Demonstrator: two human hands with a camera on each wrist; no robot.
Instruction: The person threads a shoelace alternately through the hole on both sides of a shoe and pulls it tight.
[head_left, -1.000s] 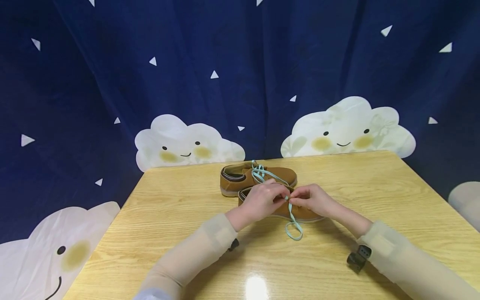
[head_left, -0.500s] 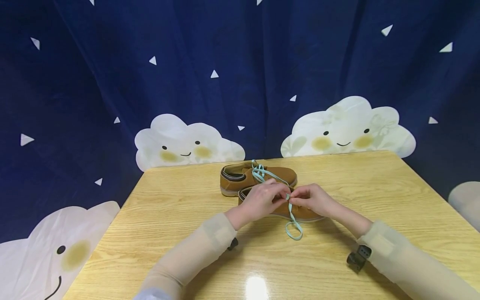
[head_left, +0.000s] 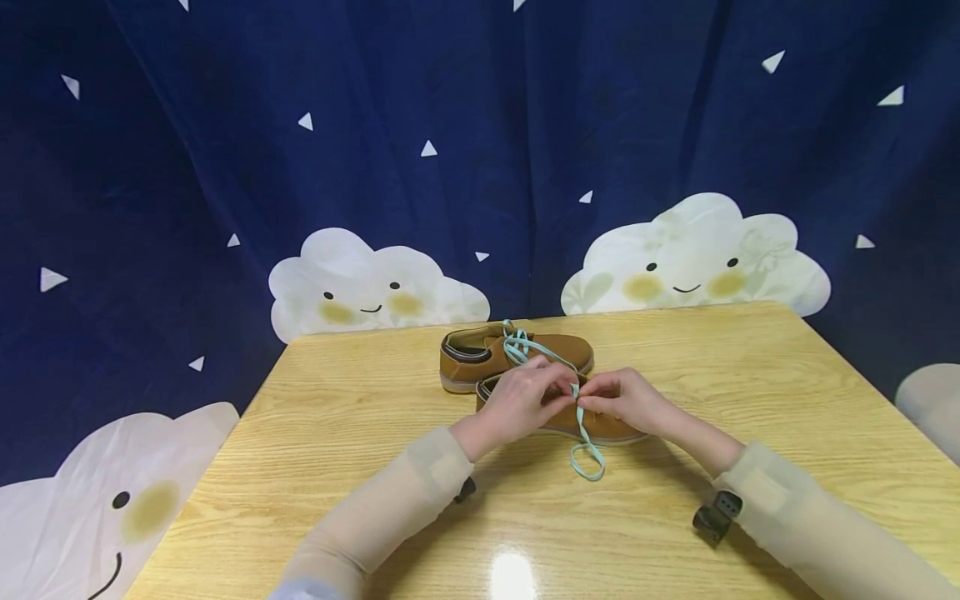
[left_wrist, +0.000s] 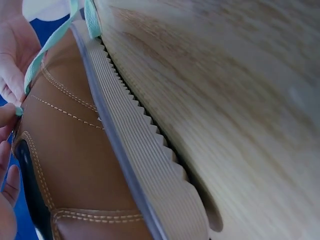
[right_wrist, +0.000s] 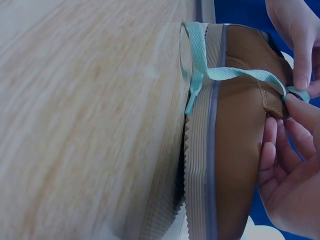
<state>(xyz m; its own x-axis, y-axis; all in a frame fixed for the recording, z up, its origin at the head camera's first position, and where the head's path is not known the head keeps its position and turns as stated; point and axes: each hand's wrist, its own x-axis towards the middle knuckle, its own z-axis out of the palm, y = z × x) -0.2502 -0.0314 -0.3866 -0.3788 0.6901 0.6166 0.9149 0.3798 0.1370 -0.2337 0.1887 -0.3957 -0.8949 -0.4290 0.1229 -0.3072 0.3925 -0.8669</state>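
The near brown shoe (head_left: 558,427) stands on the table with its toe to the right and its mint-green shoelace (right_wrist: 240,73) at the top opening. My left hand (head_left: 525,400) pinches a short piece of this lace between thumb and fingers. Close against it, my right hand (head_left: 626,398) pinches the lace too, and its other fingers lie along the shoe's upper in the right wrist view. From the fingertips a lace end hangs over the near side and forms a loop on the table. The hands hide most of the eyelets.
Right behind stands a second brown shoe (head_left: 562,348), its mint-green lace lying loose over the top. Both shoes are on a light wooden table (head_left: 360,392). A dark blue curtain (head_left: 465,192) with white clouds hangs behind the table.
The fingertips have shifted slightly at the lace, and a little more of it shows upright between them. Shoes, arms and hanging loop stay in place.
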